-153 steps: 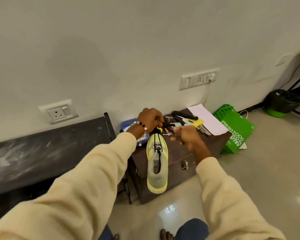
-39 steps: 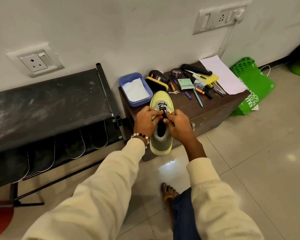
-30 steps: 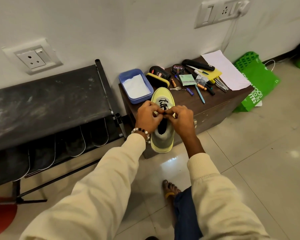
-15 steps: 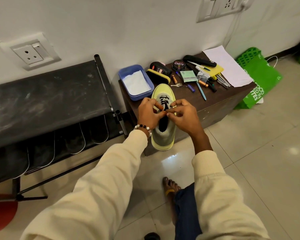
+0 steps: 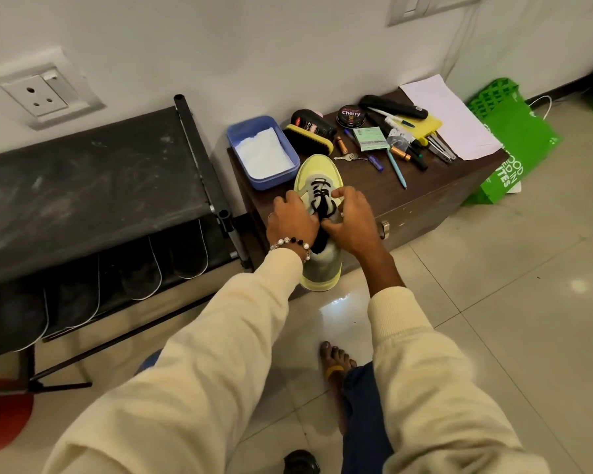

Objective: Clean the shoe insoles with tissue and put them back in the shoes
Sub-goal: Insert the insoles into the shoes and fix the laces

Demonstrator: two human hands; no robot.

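**Yellow-green shoe on counter edge, both hands at the laces**

Black shoe rack [image 5: 83,186] stands against the wall, left of the dark wooden counter [image 5: 435,196]. Green bag [image 5: 514,145] leans on the floor at the counter's right end. Yellow-green shoe [image 5: 322,268] lies on the counter, toe toward the wall, heel overhanging the front edge. Blue tray [image 5: 235,140] holding white tissue [image 5: 262,153] sits just left of the toe. Left hand [image 5: 290,222] — fingers curled over the shoe's left side, thumb at the black laces [image 5: 320,196]. Right hand [image 5: 351,222] — thumb and fingers bent, touching the laces; whether it pinches them, cannot tell. Insole not visible. Brush [image 5: 308,140], polish tin [image 5: 351,115] and pens lie behind.
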